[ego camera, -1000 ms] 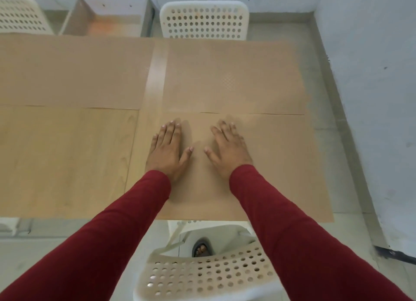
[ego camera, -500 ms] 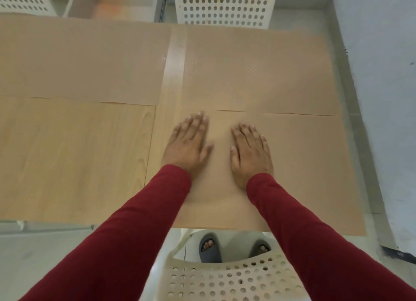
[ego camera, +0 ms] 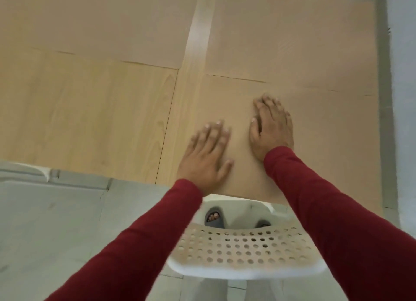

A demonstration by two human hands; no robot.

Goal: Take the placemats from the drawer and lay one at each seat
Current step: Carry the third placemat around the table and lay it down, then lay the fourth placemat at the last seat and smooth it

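Both hands lie flat on the nearest placemat [ego camera: 315,147], the tan sheet filling the lower right part of the wooden table [ego camera: 90,116]. The left hand [ego camera: 207,156] is spread with straight fingers near the mat's left edge, gripping nothing; it looks blurred. The right hand [ego camera: 272,127] sits just beside it, higher in the frame, fingers straight and palm down, also gripping nothing. A second placemat [ego camera: 292,37] lies directly above the first, edges meeting, and a third placemat [ego camera: 94,23] covers the upper left. A white perforated chair [ego camera: 245,251] stands below the table edge, at bottom centre.
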